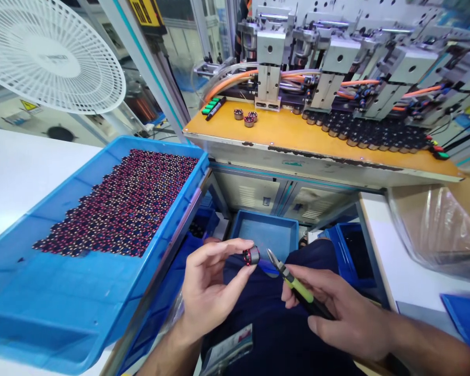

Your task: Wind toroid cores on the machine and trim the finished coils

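Observation:
Between the thumb and fingertips of my left hand [213, 287] is a small motor stator [252, 256], a dark ring with red wire windings. My right hand [337, 303] is wrapped around the green and black handles of a pair of cutting pliers [293, 282]. The pliers' pointed metal jaws aim up and left at the stator, with a small gap between them. Left of my hands, a blue tray [55, 292] bears a dense layer of similar stators [125, 203] with red windings.
A yellow-topped bench [235, 133] ahead carries a few loose stators [249, 121], a black marker [215, 108] and rows of dark parts [368, 133] below a machine [270, 52]. A white fan [55, 55] stands at the left. Below is an empty-looking blue bin [264, 230]; plastic wrap [434, 235] lies right.

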Demonstrator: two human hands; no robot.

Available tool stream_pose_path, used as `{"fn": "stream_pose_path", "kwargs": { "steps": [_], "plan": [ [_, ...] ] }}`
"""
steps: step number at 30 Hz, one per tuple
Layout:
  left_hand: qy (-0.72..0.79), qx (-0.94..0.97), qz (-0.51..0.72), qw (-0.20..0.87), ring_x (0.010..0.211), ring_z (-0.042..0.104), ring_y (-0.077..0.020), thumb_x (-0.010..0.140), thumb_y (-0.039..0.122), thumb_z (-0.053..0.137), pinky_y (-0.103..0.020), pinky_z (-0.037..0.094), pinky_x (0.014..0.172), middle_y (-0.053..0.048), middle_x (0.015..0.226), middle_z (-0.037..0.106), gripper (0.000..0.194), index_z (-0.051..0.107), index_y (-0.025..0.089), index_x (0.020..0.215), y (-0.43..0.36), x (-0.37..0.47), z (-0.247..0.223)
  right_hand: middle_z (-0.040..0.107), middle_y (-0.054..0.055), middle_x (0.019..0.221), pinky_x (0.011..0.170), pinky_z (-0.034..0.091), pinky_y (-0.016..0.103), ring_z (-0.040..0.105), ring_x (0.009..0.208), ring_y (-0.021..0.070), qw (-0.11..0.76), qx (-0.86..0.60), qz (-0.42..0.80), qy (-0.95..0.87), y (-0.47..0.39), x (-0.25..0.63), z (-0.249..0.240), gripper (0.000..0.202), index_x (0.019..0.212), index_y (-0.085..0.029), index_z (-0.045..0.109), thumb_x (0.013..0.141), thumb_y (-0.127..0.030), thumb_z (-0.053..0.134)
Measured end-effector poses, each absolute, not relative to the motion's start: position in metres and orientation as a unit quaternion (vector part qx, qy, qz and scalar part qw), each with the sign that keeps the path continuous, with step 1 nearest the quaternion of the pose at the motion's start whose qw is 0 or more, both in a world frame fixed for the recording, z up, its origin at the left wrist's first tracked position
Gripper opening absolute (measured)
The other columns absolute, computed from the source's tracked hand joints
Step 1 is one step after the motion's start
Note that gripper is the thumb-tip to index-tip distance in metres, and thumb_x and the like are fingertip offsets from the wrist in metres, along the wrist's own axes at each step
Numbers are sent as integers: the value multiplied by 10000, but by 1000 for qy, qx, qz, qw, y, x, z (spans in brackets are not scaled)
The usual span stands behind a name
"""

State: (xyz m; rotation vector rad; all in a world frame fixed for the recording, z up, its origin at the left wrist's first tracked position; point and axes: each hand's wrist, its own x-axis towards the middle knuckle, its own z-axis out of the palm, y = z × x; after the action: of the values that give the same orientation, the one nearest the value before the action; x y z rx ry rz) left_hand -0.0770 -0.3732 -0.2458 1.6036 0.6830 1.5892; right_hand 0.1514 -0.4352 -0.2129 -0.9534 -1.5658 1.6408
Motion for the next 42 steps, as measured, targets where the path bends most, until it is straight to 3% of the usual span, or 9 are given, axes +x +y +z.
{"fn": "stream_pose_path", "kwargs": {
  "steps": [8,16,20,25,28,31,35,39,42],
  "plan": [
    [295,624,611,387,997,737,-204,715,-92,700,-351,634,865,-74,1113,744,670,499,241,1261,-380,-80,-245,594,79,1097,949,534,390,614,1002,160,328,-372,620,-608,-433,142,-209,721,1480,-258,410,808,-24,528],
    [298,627,604,391,1016,736,-202,718,-92,700,-333,628,882,-87,1128,749,676,496,232,1275,-381,-82,-245,591,33,983,797,548,293,587,819,107,328,-374,621,-605,-427,136,-202,676,1442,-305,461,823,-38,520],
    [290,625,604,400,1037,729,-186,706,-118,692,-296,614,901,-75,1144,747,709,492,232,1290,-382,-83,-246,578,32,955,766,522,276,568,798,109,311,-379,630,-602,-427,135,-202,635,1416,-257,486,822,-37,522],
    [286,623,604,406,1046,726,-185,709,-124,684,-299,608,915,-73,1153,745,715,486,231,1298,-383,-84,-246,559,21,913,737,477,259,532,774,111,281,-393,637,-600,-428,135,-202,386,1166,-193,599,815,-52,523],
    [292,625,601,403,1032,730,-195,712,-107,695,-317,614,903,-82,1148,746,704,486,230,1294,-383,-84,-247,533,1,821,680,435,236,487,716,105,244,-422,626,-609,-427,136,-201,191,982,-175,600,824,-84,545],
    [301,623,599,404,1003,738,-206,721,-73,710,-341,625,878,-85,1116,751,666,494,233,1273,-382,-82,-247,501,-8,777,653,413,228,454,688,102,242,-446,606,-613,-425,136,-202,116,929,-171,587,828,-120,563],
    [313,600,605,419,964,748,-199,734,-23,730,-316,638,824,-78,1067,760,572,535,236,1205,-380,-80,-245,527,11,848,689,438,239,487,731,113,279,-454,593,-604,-421,134,-207,168,1025,-169,571,860,-176,541],
    [314,540,594,507,951,754,-199,764,44,743,-297,636,817,-100,1056,772,415,628,213,1125,-375,-82,-247,541,0,788,687,445,224,501,712,115,245,-455,524,-677,-415,133,-203,148,956,-163,607,842,-140,516],
    [295,476,560,611,933,760,-191,792,139,754,-268,622,823,-112,1037,788,283,710,201,1065,-370,-84,-254,618,27,852,756,476,252,571,768,150,243,-474,369,-762,-393,143,-190,407,1172,-163,638,786,-109,523]
  ]
}}
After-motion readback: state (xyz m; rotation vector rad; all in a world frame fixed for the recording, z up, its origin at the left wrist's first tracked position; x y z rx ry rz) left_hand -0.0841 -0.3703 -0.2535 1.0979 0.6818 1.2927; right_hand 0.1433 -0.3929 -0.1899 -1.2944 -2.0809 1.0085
